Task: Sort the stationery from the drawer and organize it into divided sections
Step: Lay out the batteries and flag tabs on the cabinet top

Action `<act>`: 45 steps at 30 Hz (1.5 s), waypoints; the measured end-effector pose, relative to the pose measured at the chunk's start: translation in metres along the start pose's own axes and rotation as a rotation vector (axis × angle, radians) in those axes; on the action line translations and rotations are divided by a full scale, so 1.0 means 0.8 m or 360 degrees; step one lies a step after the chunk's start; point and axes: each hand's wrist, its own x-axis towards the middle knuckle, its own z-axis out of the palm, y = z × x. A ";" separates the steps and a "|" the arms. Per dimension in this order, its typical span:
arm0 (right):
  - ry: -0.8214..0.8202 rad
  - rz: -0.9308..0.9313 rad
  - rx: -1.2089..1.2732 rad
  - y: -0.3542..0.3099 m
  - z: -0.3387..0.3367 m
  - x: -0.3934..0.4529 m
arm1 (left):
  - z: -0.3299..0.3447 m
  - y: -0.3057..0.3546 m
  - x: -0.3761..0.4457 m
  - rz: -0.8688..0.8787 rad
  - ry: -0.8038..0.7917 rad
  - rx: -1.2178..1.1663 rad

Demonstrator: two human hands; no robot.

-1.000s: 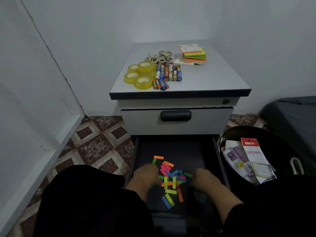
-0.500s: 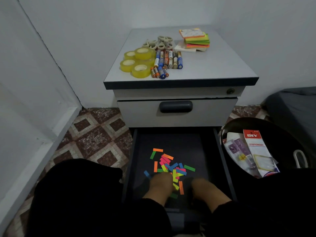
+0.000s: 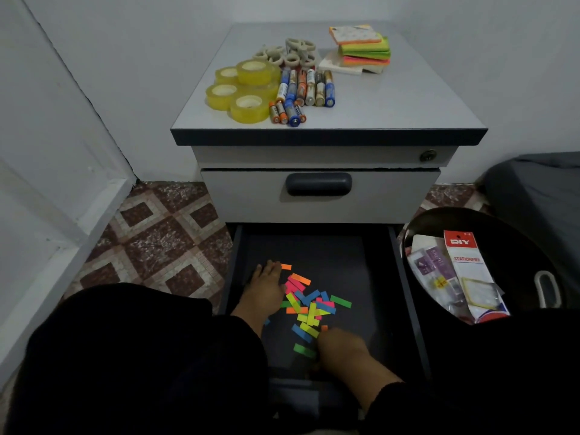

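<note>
Head view | left hand [image 3: 265, 285] lying flat, right hand [image 3: 340, 346] curling, grasp unclear | paper strips [image 3: 309, 304] may be scattering in drawer [image 3: 405, 277]

Left hand [image 3: 265, 288] lower centre of frame, palm down, fingers straight and together, pointing toward top of frame. Right hand [image 3: 340, 346] lower, just right of centre, back of hand up, fingers bent under out of sight; grip can't be told. Both forearms in black sleeves [image 3: 423, 403], entering from bottom edge.
</note>
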 end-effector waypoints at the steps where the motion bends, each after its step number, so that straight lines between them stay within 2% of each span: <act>1: 0.0034 0.0002 0.0029 0.001 0.001 0.004 | 0.004 0.002 -0.002 0.0024 -0.0041 0.0043; 7: 0.0270 0.0155 0.0210 0.013 -0.010 0.012 | 0.013 0.031 -0.025 0.0179 -0.0126 0.0190; 10: 0.0245 0.0185 0.0246 0.013 -0.012 0.012 | 0.009 0.041 -0.037 0.0204 -0.0004 0.0159; 13: 0.0046 -0.0054 0.0535 0.000 -0.002 0.010 | -0.010 0.038 -0.042 -0.0070 0.0154 0.0221; 16: -0.0149 -0.0393 0.0713 -0.023 0.007 0.001 | -0.018 0.020 -0.050 -0.0364 0.0057 0.0290; 18: -0.0149 -0.0462 0.0733 -0.029 0.008 -0.001 | -0.008 0.009 -0.056 -0.0404 -0.0040 0.0254; 20: -0.0086 -0.0434 0.0799 -0.025 0.007 0.001 | 0.005 0.007 -0.059 -0.0343 -0.0083 0.0183; 25: 0.0273 -0.0201 0.0708 -0.008 -0.008 0.002 | 0.015 0.036 -0.055 0.0013 -0.0136 0.0235; 29: 0.0666 0.0341 0.0813 0.016 -0.021 -0.004 | 0.008 0.040 -0.043 -0.0131 0.0160 0.0108; 32: 0.0598 0.0528 0.0915 0.025 -0.016 -0.005 | 0.002 0.031 -0.036 -0.0080 0.0247 0.0023; 36: 0.0526 0.0435 0.0800 0.022 -0.007 0.003 | 0.011 0.031 -0.033 -0.0016 0.0062 0.0168; 41: 0.0563 0.0173 0.0729 0.018 -0.005 0.016 | 0.029 0.050 -0.041 0.0046 0.0074 0.0249; 45: 0.0665 0.0182 0.0533 0.020 -0.007 0.019 | 0.025 0.050 -0.046 0.0078 0.0033 0.0132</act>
